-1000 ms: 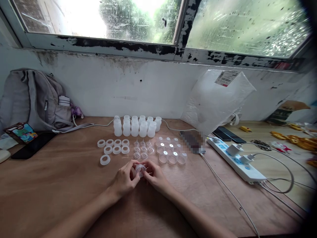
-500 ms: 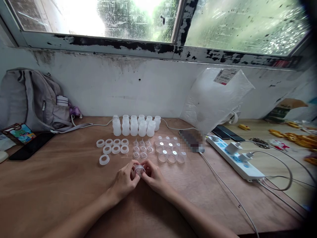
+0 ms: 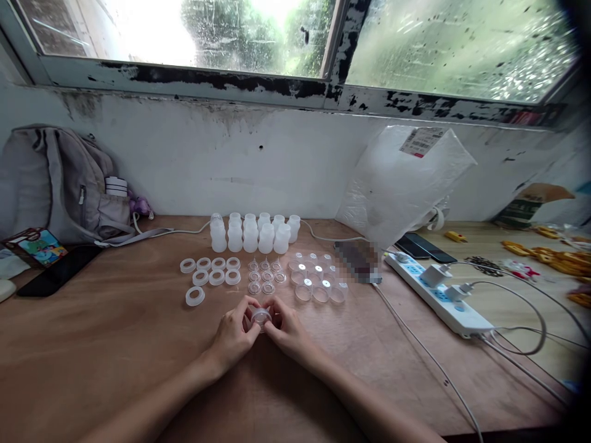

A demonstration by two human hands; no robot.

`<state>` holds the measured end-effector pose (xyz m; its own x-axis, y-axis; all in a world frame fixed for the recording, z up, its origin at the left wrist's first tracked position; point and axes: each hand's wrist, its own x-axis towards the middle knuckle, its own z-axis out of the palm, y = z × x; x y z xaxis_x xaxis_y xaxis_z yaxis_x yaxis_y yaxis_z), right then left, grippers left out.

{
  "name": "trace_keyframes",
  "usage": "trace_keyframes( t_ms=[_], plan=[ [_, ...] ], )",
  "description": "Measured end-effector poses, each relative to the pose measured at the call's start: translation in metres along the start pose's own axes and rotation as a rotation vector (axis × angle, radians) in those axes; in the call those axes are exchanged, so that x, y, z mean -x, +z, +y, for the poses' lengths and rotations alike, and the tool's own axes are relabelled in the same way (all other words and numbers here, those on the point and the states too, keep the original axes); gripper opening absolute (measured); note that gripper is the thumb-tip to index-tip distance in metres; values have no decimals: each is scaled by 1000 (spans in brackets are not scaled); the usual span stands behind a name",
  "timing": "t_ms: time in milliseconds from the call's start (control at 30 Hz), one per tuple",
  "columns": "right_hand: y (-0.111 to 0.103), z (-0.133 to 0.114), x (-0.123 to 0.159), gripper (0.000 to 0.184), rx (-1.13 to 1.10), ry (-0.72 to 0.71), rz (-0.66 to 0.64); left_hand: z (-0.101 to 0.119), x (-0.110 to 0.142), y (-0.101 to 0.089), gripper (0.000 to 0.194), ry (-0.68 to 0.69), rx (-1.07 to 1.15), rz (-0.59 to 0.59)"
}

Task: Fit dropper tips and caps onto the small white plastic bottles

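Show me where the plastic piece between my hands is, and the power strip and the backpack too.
Plastic piece (image 3: 261,316): head view, on its visible middle.
Power strip (image 3: 442,298): head view, on the sockets near its middle.
Backpack (image 3: 71,183): head view, on its grey front.

Daylight is pouring through the window (image 3: 277,43) past the tabletop's (image 3: 92,351) far edge, bleaching part of the left pane. Soft shadow is darkening the near side between the forearms (image 3: 175,389). Fine detail is blurring on the translucent piece (image 3: 261,316) between the fingers (image 3: 252,334). Blackness is swallowing the near right corner; lens distortion is stretching the side edges.
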<state>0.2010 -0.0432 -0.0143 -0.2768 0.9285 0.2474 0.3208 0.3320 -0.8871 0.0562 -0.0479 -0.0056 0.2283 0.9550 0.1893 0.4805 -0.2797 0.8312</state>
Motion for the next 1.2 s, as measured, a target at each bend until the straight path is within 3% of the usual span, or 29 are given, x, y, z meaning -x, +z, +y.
trace_keyframes(
  t_ms=[333, 700, 1200],
  plan=[
    [-4, -1, 0, 7, -81, 42, -9, 1, -1, -3, 15, -38, 141, -39],
    [-7, -1, 0, 23, -122, 70, 4, 4, -1, -2, 21, -83, 333, -65],
    [-5, -3, 1, 21, -118, 62, 28, 3, 0, 1, 18, -73, 339, -62]
  ],
)
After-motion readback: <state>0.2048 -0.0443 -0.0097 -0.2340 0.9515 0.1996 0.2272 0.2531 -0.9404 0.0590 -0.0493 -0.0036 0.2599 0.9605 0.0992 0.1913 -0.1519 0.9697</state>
